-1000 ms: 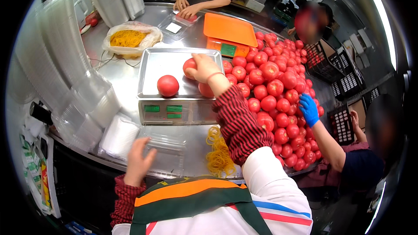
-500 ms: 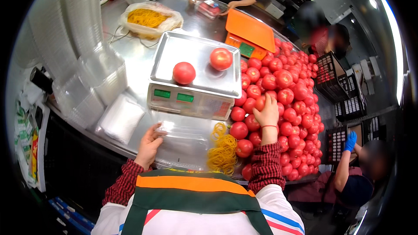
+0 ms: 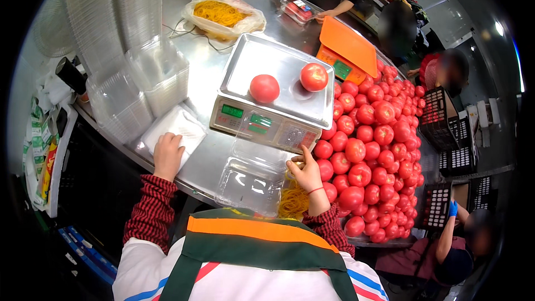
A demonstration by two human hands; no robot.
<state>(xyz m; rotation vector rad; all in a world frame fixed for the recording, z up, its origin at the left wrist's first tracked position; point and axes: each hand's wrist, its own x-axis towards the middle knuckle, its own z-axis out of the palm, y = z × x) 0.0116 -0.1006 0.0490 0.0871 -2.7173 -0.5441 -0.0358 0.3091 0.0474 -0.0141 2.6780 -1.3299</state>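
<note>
My left hand (image 3: pixel 168 155) rests on a stack of thin white sheets (image 3: pixel 186 134), fingers lying over it. My right hand (image 3: pixel 307 171) is beside the right edge of a clear plastic clamshell box (image 3: pixel 251 181), thumb and forefinger apart; whether it touches the box is hard to tell. The box stands opened, its lid tilted up against the front of the scale (image 3: pixel 267 125), and looks bare inside. Two tomatoes, one left (image 3: pixel 264 88) and one right (image 3: pixel 314 77), sit on the scale's steel pan. Yellow rubber bands (image 3: pixel 293 200) lie beside the box, partly behind my right wrist.
Heaped tomatoes (image 3: pixel 384 134) cover the table's right side. Tall stacks of clear boxes (image 3: pixel 111 78) stand at left. Farther back are a bag of rubber bands (image 3: pixel 220 14) and an orange scale (image 3: pixel 348 47). A co-worker's hands hold a packed box (image 3: pixel 299 11). Black crates (image 3: pixel 437 108) stand beyond.
My left hand has gone from the clear box to the white sheets. My right hand has left the tomato heap, with no tomato, and come to the box. The whole view has shifted.
</note>
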